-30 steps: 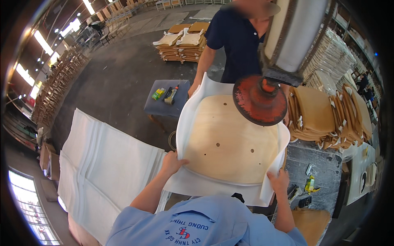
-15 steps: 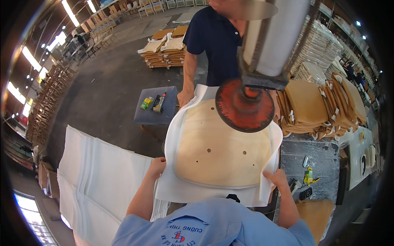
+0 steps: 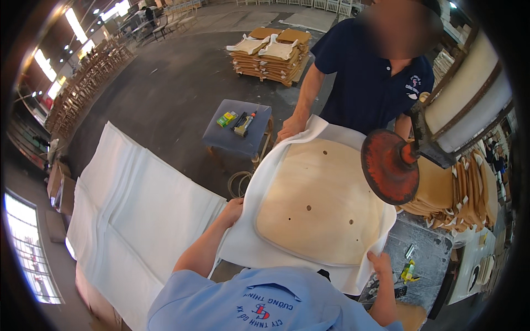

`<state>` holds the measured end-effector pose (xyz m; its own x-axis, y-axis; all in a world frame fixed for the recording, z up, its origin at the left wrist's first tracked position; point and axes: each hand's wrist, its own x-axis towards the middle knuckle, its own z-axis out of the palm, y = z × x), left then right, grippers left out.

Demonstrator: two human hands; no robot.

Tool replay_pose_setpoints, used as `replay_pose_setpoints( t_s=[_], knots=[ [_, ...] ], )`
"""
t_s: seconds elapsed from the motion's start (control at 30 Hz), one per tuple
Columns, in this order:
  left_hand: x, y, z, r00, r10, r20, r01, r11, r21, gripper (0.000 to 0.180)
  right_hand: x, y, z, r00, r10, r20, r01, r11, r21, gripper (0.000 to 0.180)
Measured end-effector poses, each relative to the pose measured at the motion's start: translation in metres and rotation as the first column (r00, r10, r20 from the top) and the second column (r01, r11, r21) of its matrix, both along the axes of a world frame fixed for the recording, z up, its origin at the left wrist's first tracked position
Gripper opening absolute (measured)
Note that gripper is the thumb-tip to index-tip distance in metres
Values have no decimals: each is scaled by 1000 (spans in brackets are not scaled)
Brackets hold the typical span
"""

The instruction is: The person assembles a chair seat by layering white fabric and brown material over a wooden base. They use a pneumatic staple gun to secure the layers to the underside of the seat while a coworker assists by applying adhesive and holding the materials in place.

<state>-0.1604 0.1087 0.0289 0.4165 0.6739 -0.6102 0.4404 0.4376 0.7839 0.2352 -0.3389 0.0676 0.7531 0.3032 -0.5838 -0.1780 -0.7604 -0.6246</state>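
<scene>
Relative to the red disc [image 3: 389, 168], the wooden panel [image 3: 326, 185] has been shifted leftward; white sheeting [image 3: 243, 251] around it is pinched by fingers of the left hand [image 3: 234, 211] and right hand [image 3: 380, 263].

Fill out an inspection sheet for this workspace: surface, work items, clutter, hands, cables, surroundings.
Surface: scuffed grey table, visible at right.
Work items: pale wooden panel with holes, lying on a white sheet curled up along its sides.
Clutter: small yellow-green package on the table; box and hand tool on the blue-grey stool.
Hands: left hand and right hand grip opposite sides of the sheet.
Cables: thin coil near the stool; hose or cable, unclear.
Surroundings: co-worker opposite; red disc overhead; stacked tan pieces at right.
</scene>
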Motion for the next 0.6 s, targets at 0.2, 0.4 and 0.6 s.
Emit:
replay_pose_setpoints(
  t_s=[0.2, 0.4, 0.6],
  knots=[
    [-8, 5, -5, 993, 82, 86, -71, 990, -122, 33, 1, -5, -2, 1000, 3, 13, -4, 996, 90, 42],
    [-13, 2, 5, 996, 77, 49, -71, 992, -101, 36, -5, -4, -6, 998, 9, 59, -15, 994, 104, 41],
    [2, -22, 15, 993, -107, -51, 118, 937, 328, 39, 0, -18, -8, 933, 208, 293, -184, 977, -110, 53]
  ],
)
